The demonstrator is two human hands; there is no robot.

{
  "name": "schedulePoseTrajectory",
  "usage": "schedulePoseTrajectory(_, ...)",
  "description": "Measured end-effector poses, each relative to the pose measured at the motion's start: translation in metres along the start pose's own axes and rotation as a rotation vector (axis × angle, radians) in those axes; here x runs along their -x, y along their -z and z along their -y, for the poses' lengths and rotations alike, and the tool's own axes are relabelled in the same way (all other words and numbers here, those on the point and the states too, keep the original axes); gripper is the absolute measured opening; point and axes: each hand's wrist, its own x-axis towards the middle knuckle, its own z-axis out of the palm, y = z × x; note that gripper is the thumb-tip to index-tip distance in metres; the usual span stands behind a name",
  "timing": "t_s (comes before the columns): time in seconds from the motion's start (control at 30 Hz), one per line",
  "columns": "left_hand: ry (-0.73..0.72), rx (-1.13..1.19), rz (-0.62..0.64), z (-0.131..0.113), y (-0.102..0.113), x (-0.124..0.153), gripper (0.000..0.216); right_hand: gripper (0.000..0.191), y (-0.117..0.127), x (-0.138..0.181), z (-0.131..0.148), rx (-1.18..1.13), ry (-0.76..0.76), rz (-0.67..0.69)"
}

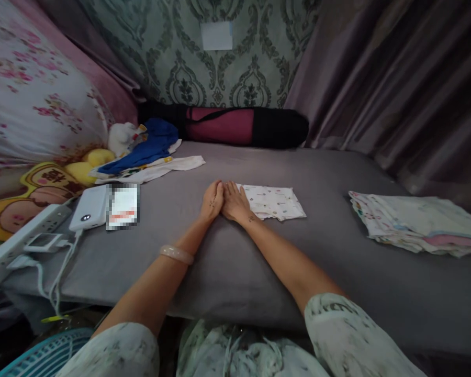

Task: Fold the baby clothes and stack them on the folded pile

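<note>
Released and flat, left grip [212, 201] and right grip [235, 203] press side by side on the grey bed [298, 251]; small folded white printed cloth [277, 203] lies touching the right grip's outer edge.

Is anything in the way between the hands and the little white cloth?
No, nothing visible. The right hand lies right at the left edge of the small folded cloth, and the left hand lies flat beside the right one. Only bare grey bedding lies around them.
</note>
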Motion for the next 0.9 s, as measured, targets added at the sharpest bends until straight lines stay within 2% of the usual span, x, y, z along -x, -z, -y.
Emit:
schedulePoseTrajectory(0.17, -0.027, -0.036, 0.028, 0.002, -0.002, -0.001, 0.043, 0.059, -0.005, 0.001, -0.001, -0.018, -0.012, -0.007)
schedulePoseTrajectory(0.27, -0.033, -0.041, 0.044, 0.001, 0.001, 0.0, 0.044, 0.058, 0.001, 0.002, 0.0, -0.091, -0.021, -0.019)
schedulePoseTrajectory(0.37, -0.019, -0.036, 0.057, -0.002, 0.005, -0.001, 0.043, 0.057, 0.013, 0.007, -0.005, -0.184, -0.044, -0.087)
schedulePoseTrajectory(0.47, 0.025, -0.073, 0.099, -0.005, 0.008, -0.008, 0.041, 0.056, 0.026, 0.021, -0.028, -0.191, -0.063, -0.146)
schedulePoseTrajectory(0.57, 0.048, -0.21, 0.152, -0.011, 0.007, -0.016, 0.037, 0.055, 0.035, 0.04, -0.065, -0.122, -0.097, -0.096)
schedulePoseTrajectory(0.63, -0.004, -0.332, 0.184, -0.017, 0.002, -0.018, 0.037, 0.055, 0.038, 0.051, -0.088, -0.077, -0.128, -0.032)
schedulePoseTrajectory(0.7, -0.132, -0.424, 0.252, -0.025, -0.008, -0.015, 0.037, 0.055, 0.037, 0.059, -0.103, -0.039, -0.125, 0.005)
schedulePoseTrajectory(0.8, -0.345, -0.504, 0.376, -0.035, -0.026, -0.004, 0.04, 0.056, 0.033, 0.065, -0.108, -0.001, -0.091, -0.003)
schedulePoseTrajectory(0.9, -0.398, -0.566, 0.446, -0.038, -0.041, 0.006, 0.046, 0.056, 0.027, 0.066, -0.104, 0.0, -0.076, -0.036)
